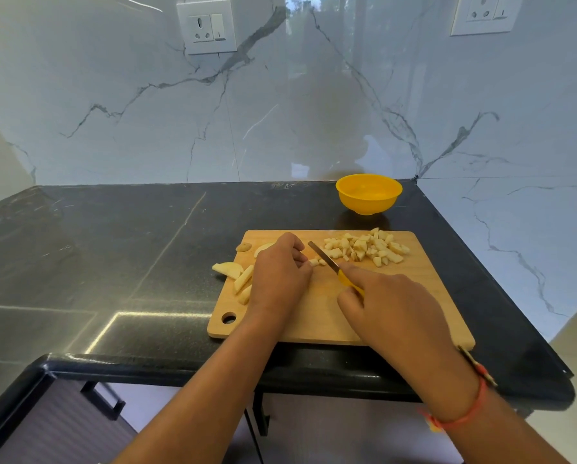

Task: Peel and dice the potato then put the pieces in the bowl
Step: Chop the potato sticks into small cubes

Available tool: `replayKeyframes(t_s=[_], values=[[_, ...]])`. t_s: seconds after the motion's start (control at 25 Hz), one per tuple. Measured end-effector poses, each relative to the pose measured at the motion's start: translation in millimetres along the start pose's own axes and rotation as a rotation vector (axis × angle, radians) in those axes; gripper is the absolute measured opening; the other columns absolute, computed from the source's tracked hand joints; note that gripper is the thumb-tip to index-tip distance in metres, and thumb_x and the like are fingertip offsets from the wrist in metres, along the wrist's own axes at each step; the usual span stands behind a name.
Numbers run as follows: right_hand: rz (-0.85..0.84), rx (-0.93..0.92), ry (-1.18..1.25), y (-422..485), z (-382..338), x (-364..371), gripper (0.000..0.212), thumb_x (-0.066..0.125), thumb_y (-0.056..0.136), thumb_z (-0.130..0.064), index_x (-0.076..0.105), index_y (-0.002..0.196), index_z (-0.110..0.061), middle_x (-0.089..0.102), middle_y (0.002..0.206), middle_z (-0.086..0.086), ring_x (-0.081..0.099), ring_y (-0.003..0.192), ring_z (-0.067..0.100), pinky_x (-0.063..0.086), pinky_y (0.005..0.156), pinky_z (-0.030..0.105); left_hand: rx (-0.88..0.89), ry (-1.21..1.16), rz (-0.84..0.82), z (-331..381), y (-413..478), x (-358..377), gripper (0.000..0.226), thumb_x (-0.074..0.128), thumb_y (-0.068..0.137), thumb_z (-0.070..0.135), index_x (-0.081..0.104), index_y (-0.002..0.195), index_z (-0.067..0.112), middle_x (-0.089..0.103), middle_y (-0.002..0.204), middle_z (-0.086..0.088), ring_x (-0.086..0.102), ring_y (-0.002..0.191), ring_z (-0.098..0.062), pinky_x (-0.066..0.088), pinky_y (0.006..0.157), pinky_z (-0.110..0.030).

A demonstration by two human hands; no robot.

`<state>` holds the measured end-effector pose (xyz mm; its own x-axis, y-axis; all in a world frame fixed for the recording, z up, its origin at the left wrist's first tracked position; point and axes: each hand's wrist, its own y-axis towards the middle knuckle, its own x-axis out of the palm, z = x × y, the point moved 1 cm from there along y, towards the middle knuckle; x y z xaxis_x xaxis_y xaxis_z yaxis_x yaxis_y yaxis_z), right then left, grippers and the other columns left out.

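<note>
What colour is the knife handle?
Yellow knife handle, gripped by the right hand; head view shows it.

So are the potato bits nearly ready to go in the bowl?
Over halfway, it seems. Done: a pile of cubes sits on the board. In hand: the left hand holds a strip while the right hand slices it with the knife. Left: a few uncut slices wait by the board's left edge, and the yellow bowl looks empty, so nothing has gone in yet.
</note>
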<state>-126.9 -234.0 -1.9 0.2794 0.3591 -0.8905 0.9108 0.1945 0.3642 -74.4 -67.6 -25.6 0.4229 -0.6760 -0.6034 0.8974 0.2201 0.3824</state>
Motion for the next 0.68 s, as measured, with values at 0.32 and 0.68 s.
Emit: replayKeyframes(t_s=[0.32, 0.68], values=[[-0.145, -0.002, 0.037, 7.6, -2.5, 7.8, 0.044, 0.037, 0.093, -0.047, 0.046, 0.136, -0.046, 0.062, 0.083, -0.012, 0.055, 0.072, 0.008, 0.055, 0.065, 0.031, 0.022, 0.005, 0.026, 2.3, 0.6, 0.6, 0.015, 0.069, 0.084, 0.009, 0.063, 0.095, 0.018, 0.065, 0.074, 0.011, 0.063, 0.073, -0.003, 0.057, 0.072, -0.029], [-0.041, -0.010, -0.099, -22.0, 10.2, -13.7, 0.046, 0.034, 0.092, -0.048, 0.042, 0.137, -0.049, 0.049, 0.059, -0.013, 0.047, 0.052, 0.007, 0.044, 0.046, 0.021, 0.001, 0.008, 0.017, -1.1, 0.1, 0.1, 0.019, 0.070, 0.087, 0.012, 0.064, 0.102, 0.021, 0.066, 0.082, 0.013, 0.062, 0.078, 0.001, 0.049, 0.069, -0.012]])
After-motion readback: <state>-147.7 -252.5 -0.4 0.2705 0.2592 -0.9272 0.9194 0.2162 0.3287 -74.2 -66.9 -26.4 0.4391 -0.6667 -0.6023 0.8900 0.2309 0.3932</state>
